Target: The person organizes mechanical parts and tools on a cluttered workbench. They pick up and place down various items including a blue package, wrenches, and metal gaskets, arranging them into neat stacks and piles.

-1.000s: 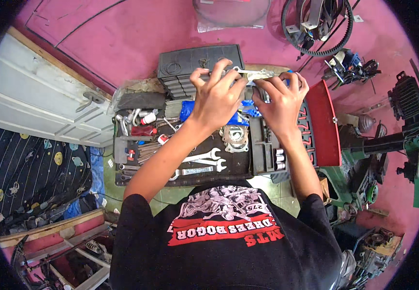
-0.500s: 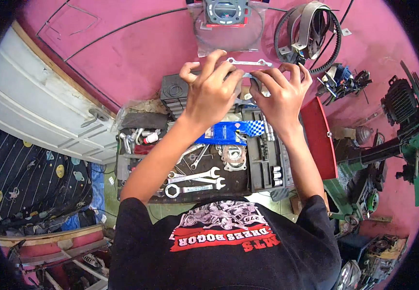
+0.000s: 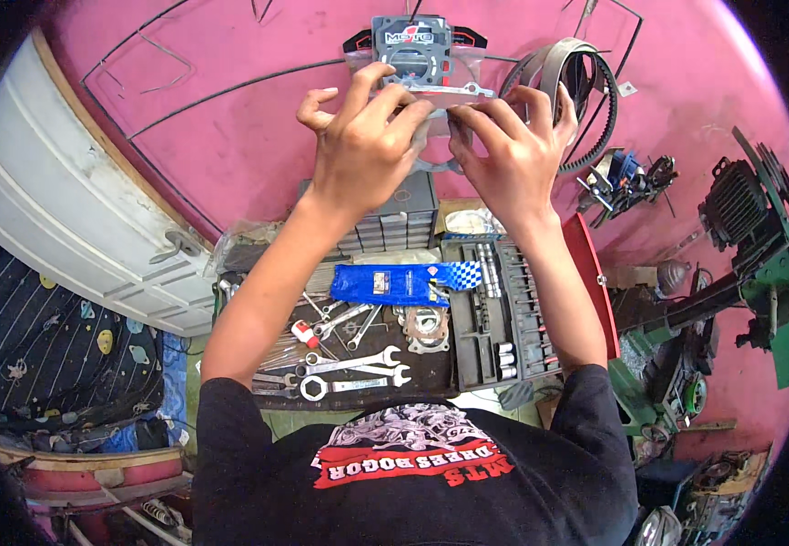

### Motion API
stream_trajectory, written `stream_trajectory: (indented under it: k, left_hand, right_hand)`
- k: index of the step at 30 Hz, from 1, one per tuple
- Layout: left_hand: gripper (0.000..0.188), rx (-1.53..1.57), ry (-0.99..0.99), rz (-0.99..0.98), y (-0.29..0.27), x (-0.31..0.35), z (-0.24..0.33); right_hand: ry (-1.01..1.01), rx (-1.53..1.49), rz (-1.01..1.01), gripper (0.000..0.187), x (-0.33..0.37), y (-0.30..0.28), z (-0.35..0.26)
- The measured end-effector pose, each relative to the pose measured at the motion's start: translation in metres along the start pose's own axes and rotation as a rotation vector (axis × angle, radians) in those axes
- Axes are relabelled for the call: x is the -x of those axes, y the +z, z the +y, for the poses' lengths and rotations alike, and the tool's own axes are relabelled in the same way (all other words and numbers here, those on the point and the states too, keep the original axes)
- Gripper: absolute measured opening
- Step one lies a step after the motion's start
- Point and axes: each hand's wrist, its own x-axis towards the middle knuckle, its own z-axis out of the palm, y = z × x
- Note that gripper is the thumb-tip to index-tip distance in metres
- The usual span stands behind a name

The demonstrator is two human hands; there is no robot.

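Observation:
Both my hands are raised in front of the pink wall, above the bench. Between them is a thin, pale grey gasket with bolt holes at its edge. My left hand pinches its left side, thumb and forefinger together and the other fingers curled up. On the other side my right hand grips it the same way, fingertips close to the left ones. My fingers cover much of the gasket; a curved lower part shows beneath them. Behind it hangs a packaged gasket set in clear plastic.
Below lie several wrenches, a blue packet and a round gasket on a dark mat. An open toolbox with a red lid holds sockets. Drive belts hang at right; a white door stands left.
My hands have risen with the gasket, which now overlaps the hanging packaged set. My view has tilted up, so the bench sits lower in the picture. Both grips look unchanged.

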Motion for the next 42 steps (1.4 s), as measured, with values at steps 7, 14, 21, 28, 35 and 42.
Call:
stream_trajectory:
  k: [7,14,21,28,35,42]
  left_hand:
    - [0.027,-0.034,0.022,0.029,-0.004,-0.017,-0.008]
    - [0.022,-0.105,0.054,0.073,0.004,-0.029,-0.016]
    - [0.020,-0.133,0.063,0.095,0.009,-0.038,-0.023]
    - [0.019,-0.166,0.070,0.096,0.023,-0.047,-0.034]
    - [0.021,-0.216,0.070,0.059,0.039,-0.050,-0.045]
    - [0.023,-0.212,0.063,0.061,0.052,-0.059,-0.059]
  right_hand:
    - [-0.050,0.015,0.084,0.031,-0.018,0.001,0.008]
    - [-0.061,0.043,0.106,0.030,-0.031,0.006,0.015]
    - [-0.078,0.031,0.114,0.034,-0.038,0.017,0.025]
    - [-0.072,0.072,0.151,0.023,-0.047,0.032,0.033]
    - [-0.071,0.083,0.127,0.024,-0.055,0.050,0.041]
    - [-0.074,0.071,0.139,0.024,-0.065,0.063,0.049]
